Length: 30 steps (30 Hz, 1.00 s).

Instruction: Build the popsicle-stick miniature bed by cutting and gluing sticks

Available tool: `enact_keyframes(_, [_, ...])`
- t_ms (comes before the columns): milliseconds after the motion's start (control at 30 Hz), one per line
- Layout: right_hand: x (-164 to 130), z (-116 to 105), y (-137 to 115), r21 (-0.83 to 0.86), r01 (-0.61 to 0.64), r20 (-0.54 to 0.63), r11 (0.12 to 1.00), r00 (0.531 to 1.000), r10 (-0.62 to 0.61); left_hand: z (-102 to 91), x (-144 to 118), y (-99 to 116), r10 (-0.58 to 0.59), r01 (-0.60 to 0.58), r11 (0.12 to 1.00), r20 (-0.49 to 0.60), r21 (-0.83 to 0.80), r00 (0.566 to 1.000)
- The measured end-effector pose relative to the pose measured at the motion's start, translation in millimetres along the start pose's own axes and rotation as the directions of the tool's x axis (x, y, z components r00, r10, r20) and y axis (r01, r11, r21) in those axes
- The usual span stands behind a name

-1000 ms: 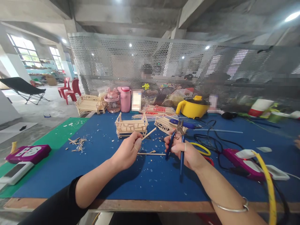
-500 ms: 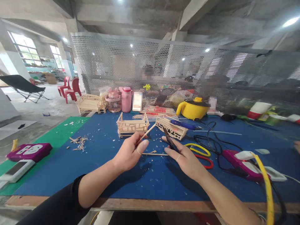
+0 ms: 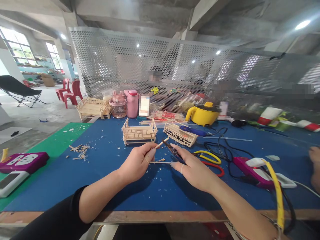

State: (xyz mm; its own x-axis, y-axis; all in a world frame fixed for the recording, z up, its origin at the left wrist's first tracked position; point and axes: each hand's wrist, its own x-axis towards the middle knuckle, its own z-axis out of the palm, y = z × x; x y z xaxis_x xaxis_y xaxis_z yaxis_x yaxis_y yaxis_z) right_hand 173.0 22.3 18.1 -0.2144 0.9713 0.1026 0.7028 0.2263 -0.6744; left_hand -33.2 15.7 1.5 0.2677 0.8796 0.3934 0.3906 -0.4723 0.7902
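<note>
My left hand (image 3: 138,162) pinches a thin wooden stick (image 3: 161,143) that points up and to the right. My right hand (image 3: 193,169) holds dark-handled pliers (image 3: 173,151), whose tip sits just beside the stick's far end. A second thin stick (image 3: 160,162) lies flat on the blue mat (image 3: 105,173) between both hands. Just behind the hands stand two small stick-built bed frames (image 3: 139,132) (image 3: 180,134). Wood chips are scattered on the mat around them.
Yellow- and red-handled tools (image 3: 212,158), black cables (image 3: 225,150) and a purple power strip (image 3: 250,166) lie right of my hand. Another purple strip (image 3: 22,161) sits far left. A pink bottle (image 3: 131,103), yellow pot (image 3: 203,114) and mesh screen (image 3: 175,73) stand behind. Another person's hand (image 3: 315,160) shows at the right edge.
My right hand turned the pliers from handles hanging down to lying along the palm, and brought their tip up to the stick. My left hand kept hold of the stick.
</note>
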Motion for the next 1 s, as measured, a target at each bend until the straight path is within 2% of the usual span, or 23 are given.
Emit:
enact_keyframes(233, [0.8,2.5,-2.3,-0.038,0.111,0.022,0.993,0.994,-0.110,1.4,-0.3,-1.6,-0.009,0.009,1.000,0.014,0.014,1.000])
enact_keyframes(400, [0.9,2.6,0.8,-0.078,0.111,0.040,0.991,0.993,-0.108,1.9,-0.2,-1.0,-0.026,0.026,1.000,0.018,0.012,1.000])
enact_keyframes(767, [2.5,1.3,7.9,0.029,0.121,0.094,0.992,0.988,-0.123,10.0,-2.8,-0.4,-0.098,0.104,0.989,0.057,-0.106,0.994])
enact_keyframes(1000, [5.7,0.2,8.6,0.022,0.109,0.121,0.994,0.986,-0.111,11.2,-0.8,-3.1,-0.149,0.158,0.979,0.080,-0.126,0.986])
